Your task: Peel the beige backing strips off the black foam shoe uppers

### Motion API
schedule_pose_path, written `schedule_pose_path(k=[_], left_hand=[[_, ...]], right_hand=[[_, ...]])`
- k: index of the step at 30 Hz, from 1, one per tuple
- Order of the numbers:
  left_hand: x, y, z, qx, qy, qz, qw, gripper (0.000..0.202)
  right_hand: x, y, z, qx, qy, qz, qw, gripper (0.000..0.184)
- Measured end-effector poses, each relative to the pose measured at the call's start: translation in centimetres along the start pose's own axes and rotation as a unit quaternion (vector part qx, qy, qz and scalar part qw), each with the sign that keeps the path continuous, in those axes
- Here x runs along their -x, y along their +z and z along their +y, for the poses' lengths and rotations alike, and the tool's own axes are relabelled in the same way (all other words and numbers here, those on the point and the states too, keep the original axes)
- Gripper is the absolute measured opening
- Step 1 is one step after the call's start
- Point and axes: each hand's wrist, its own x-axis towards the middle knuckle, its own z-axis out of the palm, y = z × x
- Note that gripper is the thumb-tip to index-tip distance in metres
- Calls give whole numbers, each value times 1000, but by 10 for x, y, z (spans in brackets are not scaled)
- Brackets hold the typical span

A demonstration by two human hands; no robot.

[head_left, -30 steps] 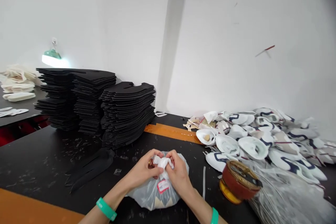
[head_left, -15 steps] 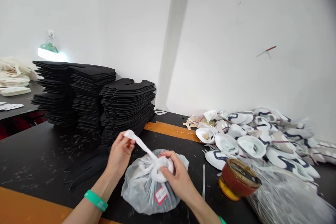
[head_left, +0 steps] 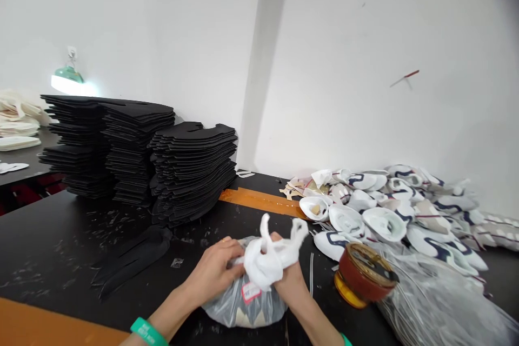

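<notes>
A cloudy plastic bag (head_left: 259, 311) with a red-edged white label (head_left: 250, 292) sits on the black table in front of me. Its twisted white top (head_left: 265, 262) is knotted, and loose ends stick up from it. My left hand (head_left: 221, 267) is closed on the bag's left side, just below the knot, its fingertips partly hidden. Behind and to the right of the knot, my right hand (head_left: 290, 275) grips the gathered plastic; most of its fingers are covered by the white top. Pale pieces show through the bag's lower front.
Tall stacks of black cut pieces (head_left: 190, 173) rise at the back left, with loose black pieces (head_left: 133, 262) nearer. White shoe uppers (head_left: 385, 224) are heaped at the right. A brown tape roll (head_left: 365, 273) and a clear plastic bag (head_left: 438, 297) lie close on my right.
My left hand has let go of the stretched white end and come down to the bag's left side. My right hand has shifted right, behind the knot, and the white top now stands up.
</notes>
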Motion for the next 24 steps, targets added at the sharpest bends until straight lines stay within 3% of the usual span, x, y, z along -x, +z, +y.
schedule_pose_path(k=[1,3,6,8,9,11,13,15,16,17,18,19,21,23,24], left_hand=[[-1,-2,-3,-8,1,25,1000,11],[-4,-15,-12,40,-29,132,990,14],[-7,-42,-27,150,-80,314,934,26],[-5,-52,-31,156,-76,381,908,28],[-4,-53,-30,131,-55,392,909,28],[1,-46,-20,42,9,349,936,35],[5,-31,-6,-46,70,210,974,43],[8,-16,7,-103,97,45,989,34],[9,-12,10,-119,100,-10,988,23],[10,-12,12,-125,97,-30,987,15],[10,-15,10,-117,87,-13,989,15],[11,-22,7,-94,69,39,992,18],[15,-45,-6,-11,13,197,980,22],[22,-72,-19,71,-43,348,934,30],[27,-83,-23,103,-63,396,910,34]], right_hand=[[-5,-5,-5,-16,15,8,1000,15],[-16,-17,-10,-46,41,47,997,13],[-26,-32,-6,-120,89,117,982,17],[-26,-35,-3,-163,101,141,971,19],[-25,-33,-3,-167,95,138,972,18],[-20,-25,-8,-157,72,103,980,17],[-14,-16,-16,-142,50,41,988,19],[-10,-10,-23,-134,39,-8,990,16],[-9,-9,-24,-141,44,-13,989,14],[-9,-10,-24,-160,55,0,986,14],[-11,-13,-22,-189,72,28,979,17],[-13,-17,-19,-228,93,67,967,19],[-19,-26,-12,-312,140,154,927,24],[-25,-33,-5,-372,169,216,887,33],[-27,-35,-4,-391,178,225,875,36]])
